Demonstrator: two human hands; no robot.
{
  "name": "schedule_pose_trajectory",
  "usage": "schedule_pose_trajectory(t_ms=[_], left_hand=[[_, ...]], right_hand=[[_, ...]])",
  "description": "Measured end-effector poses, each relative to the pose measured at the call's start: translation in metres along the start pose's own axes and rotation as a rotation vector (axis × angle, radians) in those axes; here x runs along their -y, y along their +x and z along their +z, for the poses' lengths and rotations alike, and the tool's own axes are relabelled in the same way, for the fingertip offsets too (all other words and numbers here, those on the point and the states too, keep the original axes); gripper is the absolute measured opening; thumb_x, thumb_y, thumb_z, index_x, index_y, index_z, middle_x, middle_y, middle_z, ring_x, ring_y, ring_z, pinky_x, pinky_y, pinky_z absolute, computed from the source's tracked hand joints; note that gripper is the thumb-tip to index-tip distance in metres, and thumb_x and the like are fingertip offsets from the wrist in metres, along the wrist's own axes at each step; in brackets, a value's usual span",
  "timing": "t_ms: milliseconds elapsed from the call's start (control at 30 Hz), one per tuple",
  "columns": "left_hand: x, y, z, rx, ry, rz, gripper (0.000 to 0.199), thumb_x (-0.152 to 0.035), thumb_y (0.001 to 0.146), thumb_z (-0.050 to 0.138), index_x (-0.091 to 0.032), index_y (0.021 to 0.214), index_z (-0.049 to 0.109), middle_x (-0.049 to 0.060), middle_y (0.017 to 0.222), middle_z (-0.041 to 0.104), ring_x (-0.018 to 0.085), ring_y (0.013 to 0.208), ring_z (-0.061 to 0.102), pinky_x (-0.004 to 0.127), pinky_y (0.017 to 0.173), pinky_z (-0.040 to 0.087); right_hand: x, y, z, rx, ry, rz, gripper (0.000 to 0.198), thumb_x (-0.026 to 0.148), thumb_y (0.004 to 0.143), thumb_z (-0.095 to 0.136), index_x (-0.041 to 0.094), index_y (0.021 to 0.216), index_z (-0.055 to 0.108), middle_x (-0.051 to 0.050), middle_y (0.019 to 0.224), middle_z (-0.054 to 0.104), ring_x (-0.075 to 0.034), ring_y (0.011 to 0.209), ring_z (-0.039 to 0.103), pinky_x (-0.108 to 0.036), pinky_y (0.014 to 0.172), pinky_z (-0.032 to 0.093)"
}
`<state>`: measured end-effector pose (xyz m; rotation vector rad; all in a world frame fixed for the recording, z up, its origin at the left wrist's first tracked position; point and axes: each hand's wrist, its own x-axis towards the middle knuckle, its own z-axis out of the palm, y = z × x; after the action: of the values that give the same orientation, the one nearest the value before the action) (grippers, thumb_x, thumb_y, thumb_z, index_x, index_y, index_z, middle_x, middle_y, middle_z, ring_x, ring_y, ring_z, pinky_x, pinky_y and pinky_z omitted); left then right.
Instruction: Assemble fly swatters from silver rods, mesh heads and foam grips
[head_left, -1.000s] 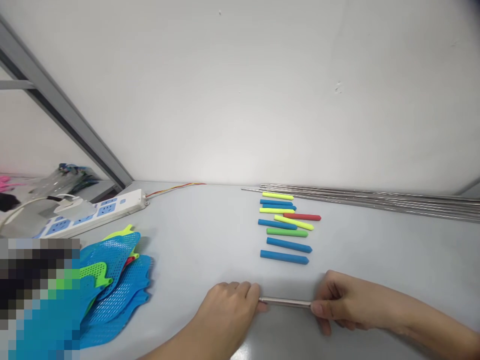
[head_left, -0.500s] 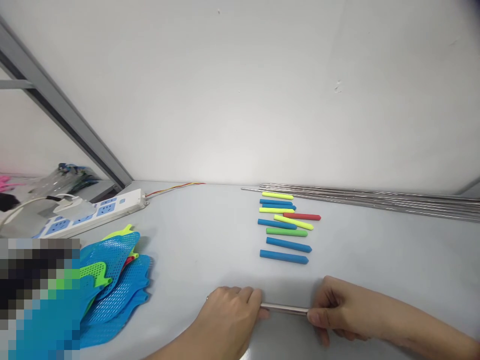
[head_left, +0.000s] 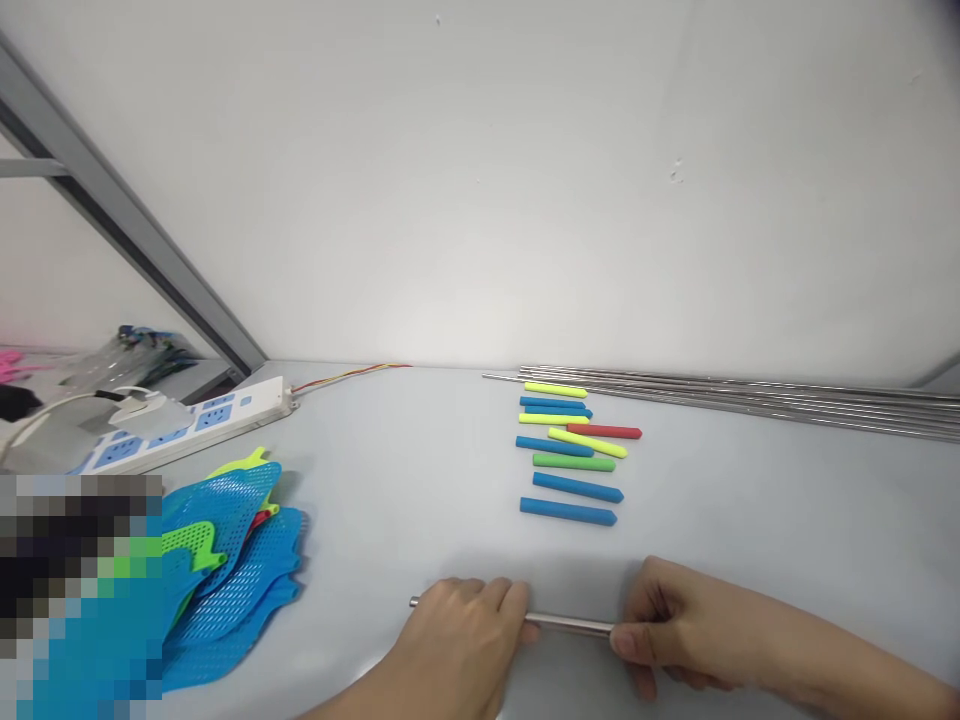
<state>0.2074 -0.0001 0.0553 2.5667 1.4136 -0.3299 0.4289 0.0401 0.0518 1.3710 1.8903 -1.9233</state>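
Note:
A thin silvery metal rod (head_left: 570, 624) lies roughly level, close to the near side of the table. My left hand (head_left: 469, 630) is closed over it from above, and the rod's left tip pokes out past the knuckles. On the other side, my right hand (head_left: 660, 630) pinches the rod between thumb and curled fingers; its right end is hidden there. Beyond the hands lie several coloured plastic sticks with pointed ends, among them a blue stick (head_left: 568, 511), a green stick (head_left: 574, 463) and a red stick (head_left: 604, 432).
Several long metal rods (head_left: 750, 395) lie along the wall at the back right. Perforated fly swatter heads (head_left: 240, 600), mostly blue, are piled at the left. Behind them is a white power strip (head_left: 247, 407) with cables. A blurred mosaic covers the lower left corner.
The rod has slid slightly left, so its left tip now sticks out further past my left hand. My right hand has shifted a little left with it.

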Motion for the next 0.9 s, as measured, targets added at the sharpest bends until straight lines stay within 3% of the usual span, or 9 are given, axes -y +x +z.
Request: schedule_pose_trajectory(t_ms=[267,500,900], left_hand=[[-0.001,-0.007,-0.015,-0.055,-0.095,0.079,0.023,-0.031,0.089,0.028,-0.021,0.079,0.045,-0.001,0.070,0.062,0.018,0.054,0.057,0.027,0.046,0.030],[-0.005,-0.008,-0.011,-0.086,-0.090,0.079,0.024,-0.032,0.091,0.026,-0.020,0.079,0.044,-0.001,0.068,0.062,0.019,0.053,0.057,0.027,0.045,0.022],[-0.006,-0.005,-0.007,-0.109,-0.168,-0.007,0.041,-0.035,0.093,0.016,-0.019,0.069,0.045,-0.001,0.061,0.059,0.017,0.053,0.055,0.027,0.046,0.018]], right_hand=[[0.001,0.001,0.012,-0.022,0.031,0.046,0.041,0.047,0.079,0.050,0.013,0.063,0.066,0.006,0.036,0.033,-0.004,0.031,0.026,-0.017,0.030,0.018],[0.005,0.001,0.013,0.008,0.083,0.034,0.036,0.042,0.079,0.051,0.013,0.060,0.063,0.007,0.035,0.031,-0.004,0.031,0.024,-0.017,0.029,0.015],[0.003,0.001,0.017,-0.014,0.115,0.024,0.040,0.048,0.078,0.051,0.014,0.060,0.064,0.006,0.038,0.032,-0.004,0.033,0.025,-0.016,0.030,0.016]])
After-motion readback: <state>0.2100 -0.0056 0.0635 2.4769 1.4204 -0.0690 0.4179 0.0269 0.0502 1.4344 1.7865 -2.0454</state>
